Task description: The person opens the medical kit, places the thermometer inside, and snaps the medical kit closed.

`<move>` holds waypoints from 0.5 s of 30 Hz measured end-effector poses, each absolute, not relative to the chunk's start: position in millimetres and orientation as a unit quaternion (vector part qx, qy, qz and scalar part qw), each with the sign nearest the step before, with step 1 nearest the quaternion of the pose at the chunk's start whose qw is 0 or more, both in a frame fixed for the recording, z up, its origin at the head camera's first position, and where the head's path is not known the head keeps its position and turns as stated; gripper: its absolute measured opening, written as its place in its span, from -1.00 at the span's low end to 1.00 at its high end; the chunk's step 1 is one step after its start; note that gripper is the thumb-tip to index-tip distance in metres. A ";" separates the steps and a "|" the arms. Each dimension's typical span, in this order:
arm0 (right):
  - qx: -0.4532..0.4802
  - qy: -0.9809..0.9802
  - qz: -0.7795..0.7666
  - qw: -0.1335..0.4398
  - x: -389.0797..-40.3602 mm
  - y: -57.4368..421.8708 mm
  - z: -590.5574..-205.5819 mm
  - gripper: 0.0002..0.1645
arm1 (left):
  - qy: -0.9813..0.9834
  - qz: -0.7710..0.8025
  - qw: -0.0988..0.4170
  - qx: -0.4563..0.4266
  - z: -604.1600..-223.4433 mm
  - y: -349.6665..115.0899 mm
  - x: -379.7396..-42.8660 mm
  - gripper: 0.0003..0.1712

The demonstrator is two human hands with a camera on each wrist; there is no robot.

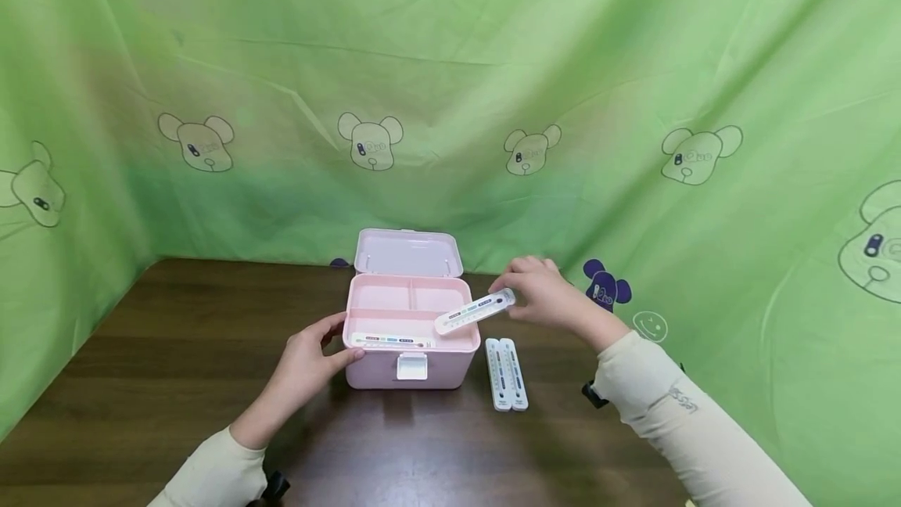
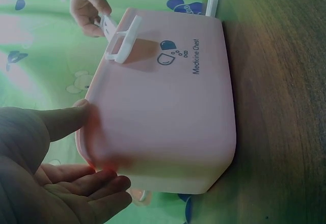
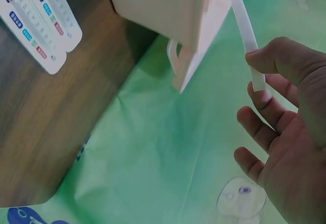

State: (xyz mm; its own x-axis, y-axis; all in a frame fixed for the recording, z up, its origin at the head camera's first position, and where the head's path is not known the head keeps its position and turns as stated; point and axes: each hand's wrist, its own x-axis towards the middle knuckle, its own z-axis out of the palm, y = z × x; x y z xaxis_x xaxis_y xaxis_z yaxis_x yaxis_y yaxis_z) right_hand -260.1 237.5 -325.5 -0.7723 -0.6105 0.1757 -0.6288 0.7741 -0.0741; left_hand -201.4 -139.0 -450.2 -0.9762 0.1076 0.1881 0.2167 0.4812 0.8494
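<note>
A pink medicine chest stands on the table with its lid raised at the back. My left hand grips its left front corner, thumb on the front rim and fingers at the left side. My right hand pinches one end of a white thermometer between thumb and fingers. The thermometer's other end slants down over the front compartment. Another thermometer lies along the front inside that compartment. Right of the chest, two more thermometers lie side by side on the table.
A divider splits the chest's rear part into two compartments. The white latch hangs at the front. The brown wooden table meets a green curtain with bear drawings at the back and right.
</note>
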 end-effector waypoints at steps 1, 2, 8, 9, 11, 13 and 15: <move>0.333 -0.938 0.062 0.070 -260.4 234.6 -326.3 -0.55 | -0.859 -0.500 0.056 -0.094 -449.8 -139.3 -201.7 -0.21; 0.337 -0.937 0.058 0.069 -260.9 232.0 -327.3 -0.55 | -0.859 -0.501 0.056 -0.093 -449.5 -139.4 -201.9 -0.21; 0.350 -0.933 0.051 0.059 -264.2 221.6 -334.0 -0.56 | -0.857 -0.503 0.059 -0.095 -450.0 -139.3 -201.9 -0.21; 0.352 -0.933 0.050 0.056 -265.3 220.7 -335.3 -0.57 | -0.856 -0.504 0.059 -0.096 -450.3 -139.3 -201.8 -0.21; 0.358 -0.931 0.045 0.050 -267.0 219.2 -336.6 -0.57 | -0.856 -0.504 0.060 -0.098 -450.9 -139.3 -201.8 -0.22; 0.363 -0.930 0.040 0.044 -268.6 217.8 -335.9 -0.55 | -0.856 -0.504 0.060 -0.098 -451.1 -139.4 -202.1 -0.22; 0.368 -0.928 0.034 0.040 -270.8 216.3 -333.4 -0.53 | -0.856 -0.505 0.061 -0.098 -450.9 -139.7 -202.8 -0.22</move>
State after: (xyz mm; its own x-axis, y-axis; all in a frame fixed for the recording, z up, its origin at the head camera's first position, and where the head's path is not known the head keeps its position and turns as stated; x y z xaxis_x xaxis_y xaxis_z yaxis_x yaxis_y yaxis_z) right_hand -270.8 216.3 -333.4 -0.7263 -0.6802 0.0994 -0.6856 0.7272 -0.0334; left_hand -202.8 -139.7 -450.9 -0.9735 0.1056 0.2030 0.2287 0.4712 0.8518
